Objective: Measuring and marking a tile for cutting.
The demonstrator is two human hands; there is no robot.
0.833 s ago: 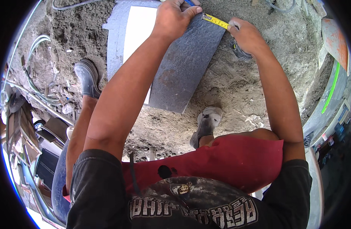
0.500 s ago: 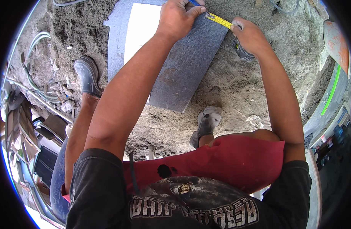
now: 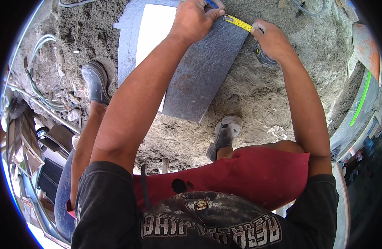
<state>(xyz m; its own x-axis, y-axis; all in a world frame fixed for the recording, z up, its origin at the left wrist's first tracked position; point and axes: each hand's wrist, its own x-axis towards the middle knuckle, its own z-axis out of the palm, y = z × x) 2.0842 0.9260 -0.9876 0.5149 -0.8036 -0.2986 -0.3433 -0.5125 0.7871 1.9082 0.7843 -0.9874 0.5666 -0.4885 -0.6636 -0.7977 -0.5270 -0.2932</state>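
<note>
Bright light falls on rough grey dirt ground (image 3: 257, 93), with pale hoses (image 3: 41, 40) curving at left.

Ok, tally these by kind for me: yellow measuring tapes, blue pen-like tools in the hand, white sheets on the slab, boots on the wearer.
Yellow measuring tape: 1
Blue pen-like tool: 1
White sheet: 1
Boots: 2
Total: 5

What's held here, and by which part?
Right hand: tape measure, pinched on its yellow blade. Left hand: slim blue tool; where it is gripped can't be told.
</note>
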